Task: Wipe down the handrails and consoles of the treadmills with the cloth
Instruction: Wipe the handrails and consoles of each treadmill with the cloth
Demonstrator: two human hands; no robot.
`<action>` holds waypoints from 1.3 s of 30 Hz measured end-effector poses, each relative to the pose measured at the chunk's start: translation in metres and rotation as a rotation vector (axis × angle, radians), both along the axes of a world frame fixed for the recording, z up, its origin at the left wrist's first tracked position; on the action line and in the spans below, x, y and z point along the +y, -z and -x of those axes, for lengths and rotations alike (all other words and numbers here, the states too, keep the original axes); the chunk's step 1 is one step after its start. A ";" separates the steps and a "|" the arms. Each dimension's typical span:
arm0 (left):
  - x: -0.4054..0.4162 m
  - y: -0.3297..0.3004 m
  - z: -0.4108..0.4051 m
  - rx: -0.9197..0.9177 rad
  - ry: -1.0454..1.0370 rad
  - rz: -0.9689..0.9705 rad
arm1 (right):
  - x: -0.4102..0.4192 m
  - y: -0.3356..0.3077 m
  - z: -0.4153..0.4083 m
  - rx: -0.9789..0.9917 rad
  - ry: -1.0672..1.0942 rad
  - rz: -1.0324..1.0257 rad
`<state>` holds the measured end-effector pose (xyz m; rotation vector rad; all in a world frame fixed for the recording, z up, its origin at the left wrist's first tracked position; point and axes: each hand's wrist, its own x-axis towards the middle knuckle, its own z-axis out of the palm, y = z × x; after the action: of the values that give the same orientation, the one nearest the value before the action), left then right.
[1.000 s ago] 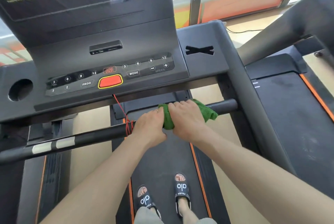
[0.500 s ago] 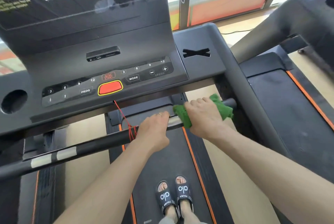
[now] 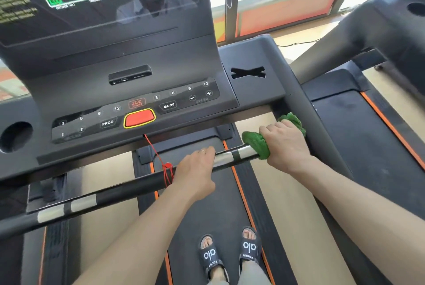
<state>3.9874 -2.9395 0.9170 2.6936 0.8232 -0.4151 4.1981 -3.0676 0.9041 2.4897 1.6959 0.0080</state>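
The right hand clenched the green cloth around the handrail; the left hand gripped its middle. Pushing further risked jamming against the side rail.

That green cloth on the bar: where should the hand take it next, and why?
Probably back toward the middle. The right hand grips the green cloth wrapped around the front handrail, close to the side rail, so little bar seems left that way. The left hand holds the bar beside the red cord.
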 end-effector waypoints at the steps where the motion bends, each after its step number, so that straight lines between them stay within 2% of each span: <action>1: -0.001 -0.001 -0.001 0.012 -0.010 -0.005 | 0.006 -0.006 0.005 0.045 0.003 0.069; 5: -0.005 -0.001 -0.007 0.036 -0.042 -0.026 | 0.033 -0.037 -0.011 0.277 0.030 0.512; 8: -0.005 -0.001 -0.009 0.045 -0.069 -0.015 | 0.059 -0.049 -0.027 0.622 0.165 0.836; 11: -0.004 0.000 -0.010 0.044 -0.104 0.009 | 0.069 -0.050 -0.032 0.751 0.199 0.968; 12: -0.003 0.001 -0.010 0.043 -0.120 0.013 | 0.067 -0.046 -0.031 0.728 0.171 0.921; 14: -0.003 0.003 -0.010 0.039 -0.132 0.009 | 0.052 -0.034 -0.027 0.581 0.076 0.697; 17: -0.005 0.005 -0.011 0.041 -0.146 0.008 | 0.016 -0.003 -0.010 0.179 -0.140 0.103; 19: -0.005 0.005 -0.012 0.049 -0.143 0.000 | 0.000 0.016 0.008 0.036 -0.151 -0.203; 22: -0.005 0.006 -0.011 0.049 -0.147 0.003 | -0.004 0.033 0.025 0.014 -0.063 -0.314; 23: -0.005 0.006 -0.011 0.050 -0.151 0.007 | 0.000 0.030 0.023 0.025 -0.070 -0.296; 25: -0.005 0.006 -0.012 0.060 -0.160 0.007 | 0.013 0.012 0.013 0.133 -0.101 -0.095; 27: -0.005 0.005 -0.012 0.064 -0.167 0.007 | 0.031 -0.014 -0.001 0.374 -0.108 0.249; 30: -0.007 0.003 -0.014 0.086 -0.159 0.029 | 0.061 -0.036 -0.017 0.587 0.000 0.708; 34: -0.003 -0.001 -0.015 0.122 -0.132 0.077 | 0.081 -0.036 -0.021 0.892 0.148 1.022; 36: -0.002 -0.005 -0.016 0.155 -0.111 0.102 | 0.085 -0.034 -0.021 0.922 0.159 1.042; 37: 0.001 -0.007 -0.018 0.178 -0.106 0.122 | 0.085 -0.031 -0.020 0.851 0.115 0.982; 39: 0.005 -0.012 -0.023 0.224 -0.102 0.204 | 0.080 -0.022 0.000 0.658 -0.019 0.737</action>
<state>4.0105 -2.9346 0.9291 2.4356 0.9199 -0.7436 4.1984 -2.9873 0.9264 1.9844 1.4865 -1.2958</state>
